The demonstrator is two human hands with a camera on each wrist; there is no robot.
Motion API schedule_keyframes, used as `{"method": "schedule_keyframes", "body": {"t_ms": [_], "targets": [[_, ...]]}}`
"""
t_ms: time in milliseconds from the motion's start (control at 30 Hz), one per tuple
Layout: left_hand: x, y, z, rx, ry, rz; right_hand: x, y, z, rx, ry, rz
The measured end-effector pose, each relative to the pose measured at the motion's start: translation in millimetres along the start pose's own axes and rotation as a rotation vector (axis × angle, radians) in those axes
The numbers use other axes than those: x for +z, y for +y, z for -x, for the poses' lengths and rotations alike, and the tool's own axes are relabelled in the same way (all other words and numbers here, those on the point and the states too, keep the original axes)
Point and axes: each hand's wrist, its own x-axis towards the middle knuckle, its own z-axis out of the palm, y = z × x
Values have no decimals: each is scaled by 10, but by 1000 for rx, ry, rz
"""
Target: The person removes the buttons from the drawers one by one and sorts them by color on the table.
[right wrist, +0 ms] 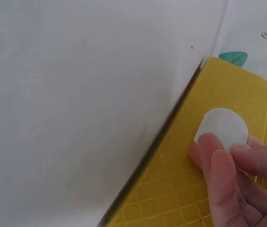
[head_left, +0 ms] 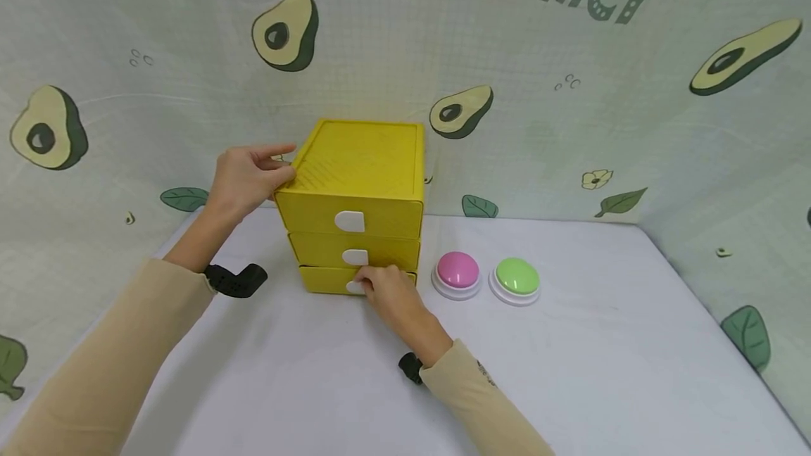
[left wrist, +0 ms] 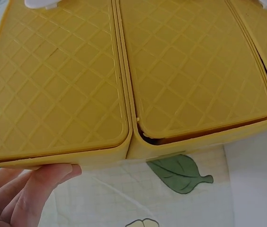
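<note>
Left hand [head_left: 243,178] flat, right hand [head_left: 389,294] pinching

Matt, diamond-embossed plastic drawer unit [head_left: 357,188]
</note>
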Motion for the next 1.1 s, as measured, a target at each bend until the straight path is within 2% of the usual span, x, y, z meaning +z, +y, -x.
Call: {"method": "schedule_keyframes", "body": {"t_ms": [200,667,967,1100], "targets": [[-14,12,-4,8,5,-18,4,-27,-9,19,-4,24],[-42,1,29,-33,-55,-12,11,10,-26,-3,24,106],[-9,-93,94,-73,-87,18,-84,88,33,37,-77,-72],[11,-132,75,-80,-101,62,-162,95,49,47,-50,-128]]}}
